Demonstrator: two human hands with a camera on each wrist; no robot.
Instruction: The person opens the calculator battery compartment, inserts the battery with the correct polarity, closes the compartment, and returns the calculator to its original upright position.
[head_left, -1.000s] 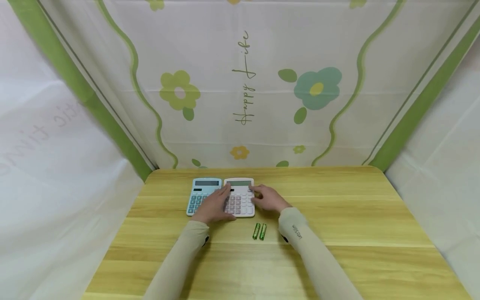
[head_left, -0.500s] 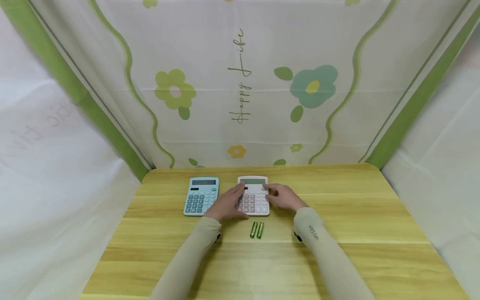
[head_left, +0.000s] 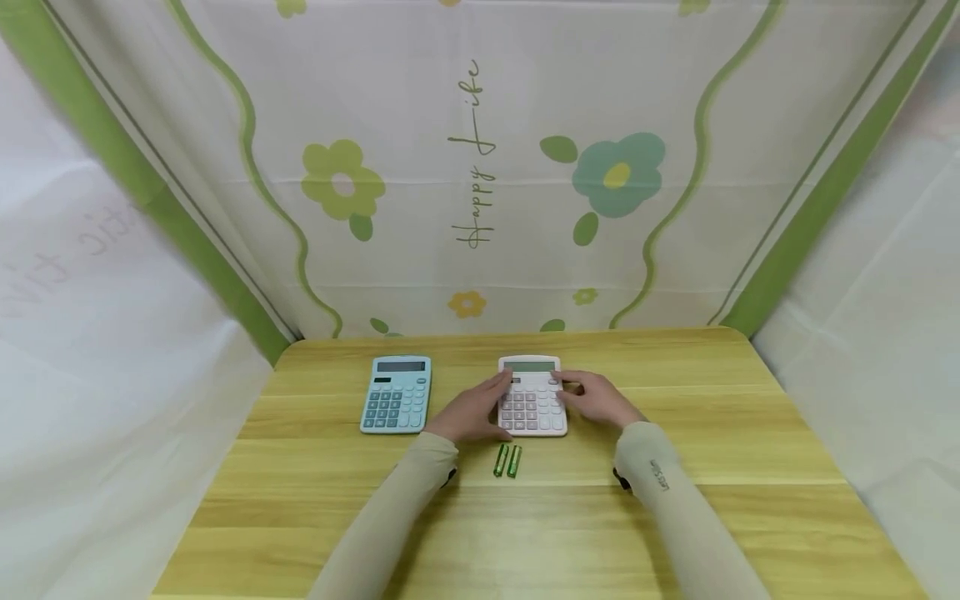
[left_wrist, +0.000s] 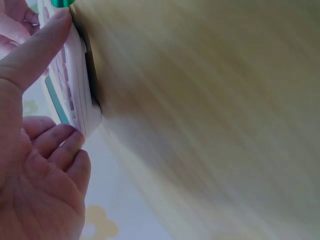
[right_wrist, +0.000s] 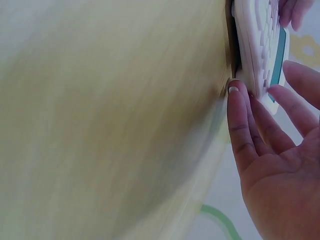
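A pale pink-and-white calculator (head_left: 537,403) lies face up on the wooden table, its display at the far end. My left hand (head_left: 471,412) holds its left side, fingers at the edge and thumb by the near corner. From the opposite side, my right hand (head_left: 597,398) holds the right edge with bent fingers; in the right wrist view its fingertips (right_wrist: 234,90) touch the side near the display end. Closer to me, two green batteries (head_left: 507,461) lie side by side. To the left sits a blue calculator (head_left: 397,395), untouched.
The wooden table (head_left: 525,533) ends at a patterned white cloth (head_left: 517,275) standing along its back edge. More white cloth (head_left: 112,350) hangs at the left and right sides.
Both hands have slid the pink-and-white calculator rightward, away from the blue one, opening a wide gap between them. The blue calculator and the batteries stay put while the head view shifts slightly.
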